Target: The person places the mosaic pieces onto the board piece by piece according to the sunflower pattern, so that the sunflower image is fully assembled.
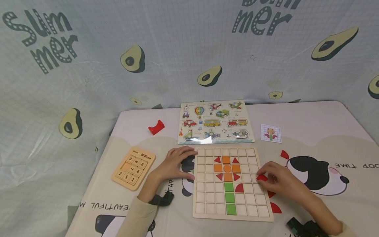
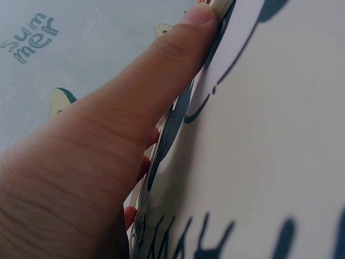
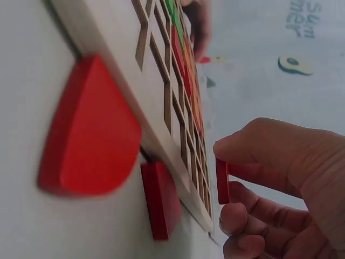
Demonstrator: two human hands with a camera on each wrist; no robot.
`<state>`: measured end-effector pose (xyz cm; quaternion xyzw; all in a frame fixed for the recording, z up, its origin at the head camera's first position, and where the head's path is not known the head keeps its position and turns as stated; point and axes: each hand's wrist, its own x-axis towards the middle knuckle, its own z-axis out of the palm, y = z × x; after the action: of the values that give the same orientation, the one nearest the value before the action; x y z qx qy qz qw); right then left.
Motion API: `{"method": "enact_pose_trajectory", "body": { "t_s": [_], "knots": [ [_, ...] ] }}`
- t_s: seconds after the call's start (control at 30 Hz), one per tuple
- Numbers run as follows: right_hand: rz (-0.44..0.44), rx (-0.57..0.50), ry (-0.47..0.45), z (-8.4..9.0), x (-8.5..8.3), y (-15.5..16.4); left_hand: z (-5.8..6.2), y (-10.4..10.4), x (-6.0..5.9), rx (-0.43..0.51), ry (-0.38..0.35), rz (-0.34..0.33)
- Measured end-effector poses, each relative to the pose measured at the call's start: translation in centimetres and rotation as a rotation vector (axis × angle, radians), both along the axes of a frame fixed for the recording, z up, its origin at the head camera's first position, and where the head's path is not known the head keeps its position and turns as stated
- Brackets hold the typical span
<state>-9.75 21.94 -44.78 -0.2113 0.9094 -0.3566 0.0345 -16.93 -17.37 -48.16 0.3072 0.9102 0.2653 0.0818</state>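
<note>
Now the right hand (image 1: 276,180) pinches a red piece (image 1: 262,177); the left hand (image 1: 171,165), spread, touches the board (image 1: 231,217) at nine o'clock.

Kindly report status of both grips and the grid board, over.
Left grip touching left edge of grid board. Right grip pinching a red piece by the right edge. Grid board partly filled. Possible obstruction: two loose red pieces beside that edge.

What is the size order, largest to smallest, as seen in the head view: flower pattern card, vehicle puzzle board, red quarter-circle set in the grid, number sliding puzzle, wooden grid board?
1. Wooden grid board
2. Vehicle puzzle board
3. Number sliding puzzle
4. Flower pattern card
5. Red quarter-circle
</note>
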Motion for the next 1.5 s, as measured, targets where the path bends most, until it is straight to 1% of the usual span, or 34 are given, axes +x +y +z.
{"method": "enact_pose_trajectory", "body": {
  "t_s": [0.1, 0.2, 0.33, 0.43, 0.57, 0.7, 0.8, 0.87, 1.0, 1.13, 1.2, 1.27, 1.4, 1.5],
  "knots": [
    [0.046, -0.004, 0.003, 0.0, 0.3, -0.6, 0.0, 0.0, 0.0, 0.001, 0.0, 0.0],
    [0.089, -0.008, -0.013, -0.2, 0.6, -1.1, 0.1, 0.0, 0.1, 0.006, 0.012, -0.003],
    [0.138, -0.008, -0.071, -0.4, 0.9, -1.6, 0.3, 0.1, 0.1, 0.016, 0.027, -0.012],
    [0.197, 0.002, -0.1, -0.6, 0.9, -1.8, 0.3, 0.1, 0.1, 0.019, 0.027, -0.014],
    [0.258, 0.034, -0.085, -0.6, 1.0, -1.7, 0.3, 0.1, 0.1, 0.021, 0.02, -0.01],
    [0.286, 0.036, -0.076, -0.5, 1.0, -1.7, 0.3, 0.1, 0.1, 0.016, 0.005, -0.001],
    [0.298, 0.013, -0.05, -0.7, 1.0, -1.8, 0.3, 0.1, 0.1, 0.007, -0.007, 0.007],
    [0.299, 0.007, -0.017, -0.9, 1.0, -1.8, 0.3, 0.1, 0.1, 0.007, -0.01, 0.007],
    [0.293, 0.016, 0.017, -1.0, 1.0, -1.8, 0.2, 0.1, 0.0, 0.008, -0.005, 0.006],
    [0.314, 0.004, 0.044, -1.1, 0.9, -1.7, 0.1, 0.1, 0.0, 0.007, 0.003, 0.002],
    [0.323, -0.016, 0.037, -1.1, 0.8, -1.6, 0.1, 0.1, 0.0, 0.008, 0.004, 0.0],
    [0.318, -0.036, 0.006, -1.0, 0.8, -1.5, 0.1, 0.1, 0.0, 0.011, 0.003, -0.001],
    [0.264, -0.043, -0.041, -0.9, 0.7, -1.3, 0.2, 0.1, 0.0, 0.013, 0.0, 0.0],
    [0.228, -0.028, -0.046, -0.9, 0.7, -1.3, 0.2, 0.1, 0.1, 0.012, 0.002, 0.0]
  ]
}}
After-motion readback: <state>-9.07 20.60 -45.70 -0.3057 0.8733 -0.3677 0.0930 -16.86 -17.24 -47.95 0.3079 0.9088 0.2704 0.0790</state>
